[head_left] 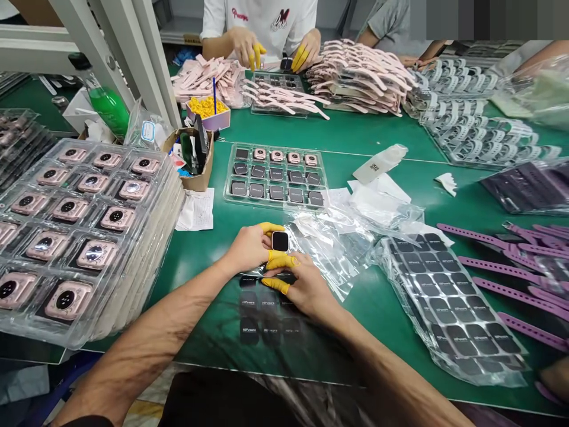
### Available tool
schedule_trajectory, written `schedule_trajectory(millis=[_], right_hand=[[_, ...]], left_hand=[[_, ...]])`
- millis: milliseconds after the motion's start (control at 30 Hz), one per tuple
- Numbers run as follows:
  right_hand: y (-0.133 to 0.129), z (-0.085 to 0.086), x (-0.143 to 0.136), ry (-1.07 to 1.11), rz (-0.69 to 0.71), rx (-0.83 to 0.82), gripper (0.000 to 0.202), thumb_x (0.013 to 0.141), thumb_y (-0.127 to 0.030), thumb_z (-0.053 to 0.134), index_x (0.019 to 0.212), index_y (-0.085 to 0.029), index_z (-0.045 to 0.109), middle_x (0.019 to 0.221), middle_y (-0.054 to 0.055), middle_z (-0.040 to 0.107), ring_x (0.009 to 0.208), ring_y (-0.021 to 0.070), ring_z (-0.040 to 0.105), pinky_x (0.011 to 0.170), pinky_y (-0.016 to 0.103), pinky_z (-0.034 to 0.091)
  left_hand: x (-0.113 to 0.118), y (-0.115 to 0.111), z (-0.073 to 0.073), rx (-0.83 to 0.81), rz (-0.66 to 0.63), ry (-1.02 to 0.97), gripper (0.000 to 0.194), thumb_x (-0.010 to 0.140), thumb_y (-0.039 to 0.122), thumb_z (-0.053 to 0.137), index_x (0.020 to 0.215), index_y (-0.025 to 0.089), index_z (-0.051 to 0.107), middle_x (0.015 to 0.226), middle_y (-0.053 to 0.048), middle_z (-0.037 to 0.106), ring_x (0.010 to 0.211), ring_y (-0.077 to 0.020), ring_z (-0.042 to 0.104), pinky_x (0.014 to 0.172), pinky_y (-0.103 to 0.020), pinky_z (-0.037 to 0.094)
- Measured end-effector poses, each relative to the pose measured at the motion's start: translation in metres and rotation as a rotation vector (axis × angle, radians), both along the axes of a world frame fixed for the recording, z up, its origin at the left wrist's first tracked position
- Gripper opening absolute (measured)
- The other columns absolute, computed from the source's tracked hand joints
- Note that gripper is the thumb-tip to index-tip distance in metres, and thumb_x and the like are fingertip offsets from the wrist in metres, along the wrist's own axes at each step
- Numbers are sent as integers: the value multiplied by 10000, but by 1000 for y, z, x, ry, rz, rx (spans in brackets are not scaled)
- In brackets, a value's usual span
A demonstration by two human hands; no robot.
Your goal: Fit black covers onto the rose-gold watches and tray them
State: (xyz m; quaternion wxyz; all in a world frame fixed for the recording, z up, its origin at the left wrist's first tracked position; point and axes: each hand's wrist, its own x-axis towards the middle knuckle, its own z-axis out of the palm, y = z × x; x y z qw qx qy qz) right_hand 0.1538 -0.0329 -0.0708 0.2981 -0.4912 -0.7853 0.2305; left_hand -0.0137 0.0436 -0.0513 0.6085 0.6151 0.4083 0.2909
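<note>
Left hand (248,249): curled in from the left, yellow finger covers on thumb and forefinger, pinching the watch body (280,241) by its edges, a narrow grip closed right on it.
Right hand (306,289): coming in from below, yellow-capped fingertips (276,285) pressed down on the sticker sheet (262,311); thumb up against the underside of the watch body. Whether it actually grips anything, I cannot tell.
Watch body: small, square, pink rim, dark screen facing up, held just above the green table (355,133), between the two hands, near the front edge.
Sticker sheet: glossy and dark, lying flat under the hands, rows of black squares with small white print.
Left side: a tall stack of clear trays (89,237), pink watch bodies sitting back-up in their pockets.
Centre: one clear tray (275,176) beyond the hands, a few pink pieces in the top row, dark squares in the rest.
Right side: a bag of black squares (448,308), and purple straps (511,261) fanned out beyond it.
Between: crumpled clear wrappers (355,231) just right of the hands.
Far side: another person's hands (275,50), also yellow-capped, busy over a pile of pink straps (360,74).
Back left: cardboard box (193,154) of tools and a green bottle (109,107).
</note>
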Motion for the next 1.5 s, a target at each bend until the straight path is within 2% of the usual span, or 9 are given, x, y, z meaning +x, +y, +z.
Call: schedule_trajectory(millis=[100,400,567,667,833,1000,1167,1367,1500], right_hand=[[8,2,0,-30,50,-32,79,881,-255,650,938,-309,649,882,4,720,870,236,637,819,454,446],[4,11,0,70,119,223,229,890,-105,576,1011,-288,641,776,-2,618,728,173,577,695,360,441],[8,16,14,77,307,-8,343,861,-233,679,1176,-326,582,965,26,668,904,206,609,789,381,532],[9,17,20,5,245,-61,420,826,-288,722,1214,-332,568,1012,43,674,966,239,595,833,424,539],[8,11,16,27,120,49,156,898,-192,592,1023,-279,623,848,35,667,830,217,602,701,366,541],[10,8,13,70,49,39,167,912,-232,574,1052,-278,654,813,36,629,757,194,604,630,325,524],[4,7,9,163,-86,-45,149,847,-335,683,992,-299,688,856,25,643,768,201,641,659,355,555],[-10,43,18,262,-7,17,34,818,-343,709,798,-370,718,914,38,706,1013,301,607,838,516,528],[3,63,34,731,-67,-267,226,737,-524,755,684,-321,671,763,35,658,745,249,620,655,447,533]], left_hand=[[0,4,-2,-39,-11,-58,614,642,156,806,1222,76,620,872,-102,714,762,-172,657,657,-247,514],[0,6,-2,-75,23,-67,614,639,199,830,1213,113,630,826,-59,700,747,-154,641,703,-258,512],[1,8,1,-137,46,-115,618,636,154,834,1217,106,628,836,-59,686,719,-127,623,674,-236,496],[1,8,2,-153,50,-153,657,614,127,849,1229,100,619,850,-64,679,721,-123,622,663,-226,496],[2,7,2,-157,65,-143,639,604,147,856,1201,113,631,874,-57,683,719,-118,628,642,-213,500],[2,9,1,-141,70,-146,643,601,195,864,1199,127,635,964,-68,686,723,-110,629,639,-210,497],[2,8,4,-152,75,-129,652,600,198,863,1203,119,629,826,-38,682,707,-117,620,638,-211,486],[3,6,4,-162,89,-124,640,613,178,840,1215,128,627,785,-31,684,710,-130,628,668,-234,498],[3,3,1,-91,51,-42,623,615,235,846,1200,158,645,734,-7,672,678,-136,624,658,-251,506]])
